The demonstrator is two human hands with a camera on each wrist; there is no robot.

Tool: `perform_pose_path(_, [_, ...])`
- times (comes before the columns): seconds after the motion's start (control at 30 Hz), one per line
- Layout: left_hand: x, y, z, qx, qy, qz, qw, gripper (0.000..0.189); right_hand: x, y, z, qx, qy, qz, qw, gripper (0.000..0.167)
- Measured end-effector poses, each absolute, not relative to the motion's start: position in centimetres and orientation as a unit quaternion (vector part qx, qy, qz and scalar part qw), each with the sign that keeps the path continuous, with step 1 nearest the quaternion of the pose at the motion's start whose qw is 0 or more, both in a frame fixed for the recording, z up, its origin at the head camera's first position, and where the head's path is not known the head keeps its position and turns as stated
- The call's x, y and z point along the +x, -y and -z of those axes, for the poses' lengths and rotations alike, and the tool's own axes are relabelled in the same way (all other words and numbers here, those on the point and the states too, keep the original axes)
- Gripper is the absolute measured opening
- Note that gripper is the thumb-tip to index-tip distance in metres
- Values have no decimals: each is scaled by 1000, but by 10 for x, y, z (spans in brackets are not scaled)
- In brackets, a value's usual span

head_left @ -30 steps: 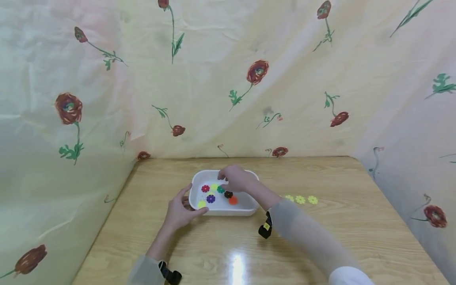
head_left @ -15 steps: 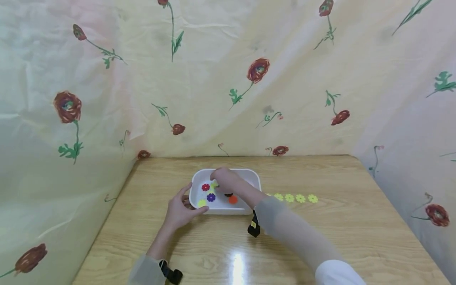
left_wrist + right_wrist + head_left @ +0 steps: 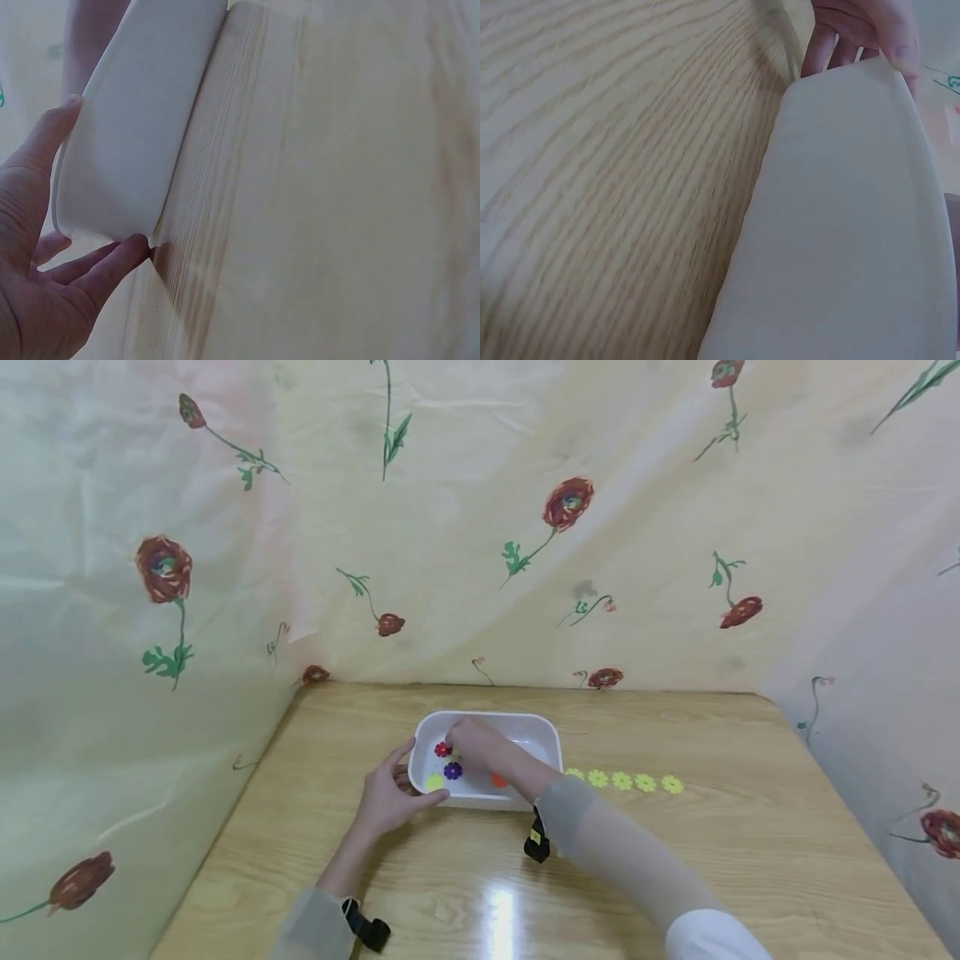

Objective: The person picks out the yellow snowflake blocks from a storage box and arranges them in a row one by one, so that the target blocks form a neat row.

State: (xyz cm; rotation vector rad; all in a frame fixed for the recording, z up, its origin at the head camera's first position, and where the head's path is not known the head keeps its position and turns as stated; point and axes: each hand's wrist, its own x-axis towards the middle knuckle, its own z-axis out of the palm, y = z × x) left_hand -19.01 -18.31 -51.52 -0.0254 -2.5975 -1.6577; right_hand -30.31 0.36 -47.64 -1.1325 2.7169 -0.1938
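Observation:
A white plastic tray (image 3: 536, 737) stands on the table with small flower-shaped pieces in it. My left hand (image 3: 388, 799) grips its left end, the thumb on the near rim and the fingers round the side; the left wrist view shows this hand (image 3: 52, 292) at the tray's corner. My right hand (image 3: 482, 748) reaches down into the tray's middle, knuckles up. Its fingertips are hidden, so whether they pinch a piece does not show. Around it lie a red piece (image 3: 443, 749), a purple piece (image 3: 453, 771), a yellow piece (image 3: 435, 782) and a partly covered orange piece (image 3: 499, 781).
Right of the tray, several yellow flower pieces (image 3: 622, 781) form a row on the wooden table (image 3: 675, 860). The right forearm passes close to the row's left end. A flower-patterned cloth (image 3: 450, 527) hangs behind the table and along both sides.
My right hand has moved left and deeper into the tray, covering the green, dark brown and one yellow piece. The left hand keeps its hold. The head view has shifted slightly.

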Motion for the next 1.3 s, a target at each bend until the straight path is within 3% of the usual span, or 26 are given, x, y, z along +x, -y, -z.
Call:
perform_pose_path(0.33, [-191, 183, 513, 3, 841, 540, 21, 105, -310, -14, 481, -367, -920, 92, 97, 29])
perform_pose_path(0.67, [-193, 182, 512, 3, 849, 529, 21, 106, -315, -16, 479, -392, -916, 49, 78, 20])
perform_pose_path(1.3, [-190, 181, 512, 14, 855, 518, 17, 105, -310, -20, 463, -407, -906, 64, 97, 32])
